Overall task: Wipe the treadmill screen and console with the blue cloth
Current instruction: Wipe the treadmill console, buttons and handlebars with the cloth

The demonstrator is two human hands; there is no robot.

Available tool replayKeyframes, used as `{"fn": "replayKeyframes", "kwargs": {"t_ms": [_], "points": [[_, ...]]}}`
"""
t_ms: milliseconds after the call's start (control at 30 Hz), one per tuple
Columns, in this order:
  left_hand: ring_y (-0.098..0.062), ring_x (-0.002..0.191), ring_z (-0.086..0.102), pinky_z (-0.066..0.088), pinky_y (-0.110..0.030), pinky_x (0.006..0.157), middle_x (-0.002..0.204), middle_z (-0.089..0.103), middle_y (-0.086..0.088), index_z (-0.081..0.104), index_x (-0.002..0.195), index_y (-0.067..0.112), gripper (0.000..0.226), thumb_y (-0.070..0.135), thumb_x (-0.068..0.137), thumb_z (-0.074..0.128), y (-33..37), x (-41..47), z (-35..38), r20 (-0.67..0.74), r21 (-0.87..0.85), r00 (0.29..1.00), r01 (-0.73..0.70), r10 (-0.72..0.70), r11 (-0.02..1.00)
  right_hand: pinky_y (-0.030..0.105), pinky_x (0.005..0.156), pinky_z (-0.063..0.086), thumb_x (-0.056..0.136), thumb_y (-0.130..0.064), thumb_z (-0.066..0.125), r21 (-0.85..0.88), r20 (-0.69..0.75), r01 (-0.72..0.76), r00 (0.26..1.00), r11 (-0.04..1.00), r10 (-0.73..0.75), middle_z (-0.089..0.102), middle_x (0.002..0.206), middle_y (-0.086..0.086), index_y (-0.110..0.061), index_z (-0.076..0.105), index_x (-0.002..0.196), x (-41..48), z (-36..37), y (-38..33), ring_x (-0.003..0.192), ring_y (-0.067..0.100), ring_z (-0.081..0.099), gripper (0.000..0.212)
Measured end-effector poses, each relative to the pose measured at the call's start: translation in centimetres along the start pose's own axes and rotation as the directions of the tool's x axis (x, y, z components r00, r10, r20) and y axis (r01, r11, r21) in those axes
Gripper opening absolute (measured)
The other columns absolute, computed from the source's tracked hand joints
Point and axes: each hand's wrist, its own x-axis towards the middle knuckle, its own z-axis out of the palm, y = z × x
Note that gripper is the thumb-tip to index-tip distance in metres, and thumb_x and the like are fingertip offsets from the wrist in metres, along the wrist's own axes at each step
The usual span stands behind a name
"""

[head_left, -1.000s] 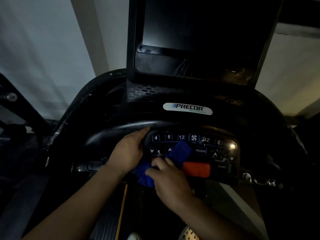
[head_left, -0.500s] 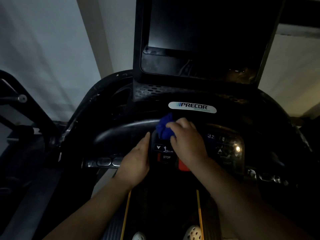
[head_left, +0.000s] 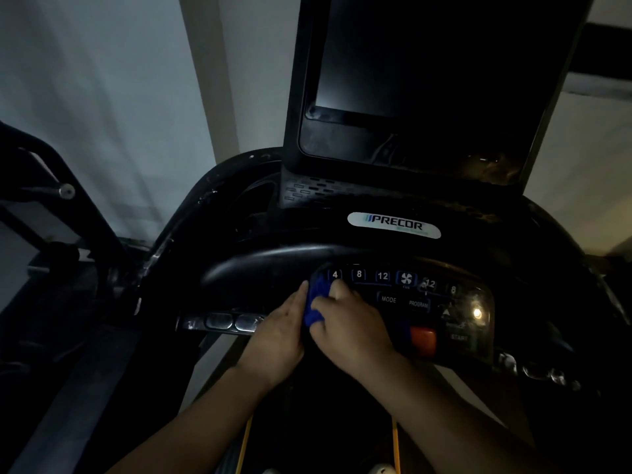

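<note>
Hands meet at the console's point(head_left: 419, 292) left end: your left hand point(head_left: 277, 336) lies straight-fingered, holding nothing, touching the cloth point(head_left: 316, 302), which your right hand point(head_left: 352, 333) grips bunched against the buttons, below the dark screen point(head_left: 427, 63).

Right hand point(head_left: 352, 330) with the blue cloth point(head_left: 316, 302) drops from the top edge of the keypad point(head_left: 427, 304) to its left edge, beside the 4 key point(head_left: 334, 274). A second back it sat low by the orange button point(head_left: 423, 338). Number keys uncovered again. Left hand point(head_left: 277, 336) fingertips now touch the cloth.
</note>
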Motion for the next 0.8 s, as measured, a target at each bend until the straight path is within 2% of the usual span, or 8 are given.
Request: {"fn": "replayKeyframes", "kwargs": {"t_ms": [133,233,333,400,500,600,667,800], "points": [[-0.017,0.137,0.042,0.014,0.005,0.100,0.160,0.032,-0.004,0.014,0.159,0.015,0.090,-0.007,0.079,0.050,0.1,-0.1,0.1,-0.015,-0.014,1.000,-0.016,0.016,1.000,0.037,0.072,0.048,0.078,-0.029,0.057,-0.035,-0.193,-0.083,0.978,0.996,0.075,0.046,0.098,0.002,-0.021,0.060,0.098,1.7,-0.4,0.0,0.093,0.024,0.047,0.021],[-0.015,0.137,0.041,0.012,0.008,0.096,0.158,0.034,-0.004,0.019,0.157,0.013,0.087,-0.007,0.080,0.053,0.3,-0.2,0.1,-0.041,-0.011,0.999,-0.032,0.032,0.999,0.040,0.079,0.048,0.074,-0.024,0.065,-0.085,-0.166,-0.093,0.983,0.992,0.078,0.047,0.108,0.004,-0.025,0.058,0.109,0.6,0.5,-0.4,0.101,0.025,0.047,0.036],[-0.015,0.139,0.039,0.011,0.009,0.096,0.159,0.032,-0.004,0.016,0.157,0.013,0.087,-0.004,0.083,0.056,0.2,-0.3,0.3,-0.052,-0.007,0.998,-0.036,0.036,0.999,0.040,0.076,0.048,0.077,-0.015,0.063,-0.096,-0.098,-0.032,0.995,0.995,0.023,0.047,0.109,0.006,-0.018,0.061,0.101,-0.6,0.8,-0.5,0.102,0.029,0.048,0.024],[-0.015,0.137,0.041,0.012,0.008,0.096,0.159,0.033,-0.004,0.015,0.157,0.014,0.089,-0.004,0.081,0.056,0.1,-0.2,0.4,-0.052,-0.002,0.998,-0.039,0.038,0.999,0.036,0.072,0.047,0.080,-0.017,0.059,-0.044,-0.124,-0.034,0.992,0.998,0.028,0.045,0.112,0.005,-0.016,0.061,0.097,0.3,0.2,-0.5,0.104,0.026,0.045,0.017],[-0.019,0.134,0.045,0.020,-0.002,0.102,0.158,0.035,-0.006,0.015,0.158,0.012,0.090,-0.005,0.079,0.055,-0.1,-0.1,0.7,-0.060,0.021,0.997,-0.047,0.049,0.999,0.034,0.070,0.048,0.082,-0.018,0.058,0.006,-0.218,-0.106,0.970,0.994,0.105,0.043,0.121,0.004,-0.018,0.058,0.099,2.0,-0.7,-0.3,0.109,0.023,0.043,0.017],[-0.027,0.125,0.054,0.030,-0.009,0.097,0.147,0.047,-0.010,0.032,0.152,0.007,0.081,-0.006,0.075,0.056,-0.5,0.1,0.9,-0.055,-0.001,0.997,-0.061,0.061,0.998,0.037,0.074,0.048,0.086,-0.016,0.054,-0.064,-0.091,-0.083,0.993,0.994,0.077,0.043,0.121,0.009,-0.016,0.055,0.108,1.3,0.0,-1.4,0.109,0.029,0.047,0.023],[-0.029,0.121,0.057,0.032,-0.011,0.094,0.143,0.050,-0.012,0.035,0.150,0.005,0.079,-0.006,0.075,0.056,-0.7,0.1,1.1,-0.044,0.004,0.996,-0.071,0.071,0.997,0.039,0.080,0.047,0.087,-0.017,0.052,-0.083,-0.007,-0.058,0.998,0.995,0.057,0.044,0.122,0.010,-0.014,0.056,0.113,0.6,0.1,-1.5,0.108,0.031,0.049,0.026],[-0.025,0.143,0.038,0.031,-0.025,0.115,0.162,0.026,-0.012,0.009,0.158,0.009,0.087,0.004,0.086,0.057,-0.6,0.0,1.2,-0.050,0.066,0.998,-0.037,0.040,0.997,0.037,0.082,0.049,0.087,-0.020,0.056,0.002,-0.215,-0.181,0.960,0.983,0.178,0.047,0.112,0.008,-0.012,0.058,0.112,2.1,-1.3,0.4,0.102,0.027,0.051,0.026]]}}
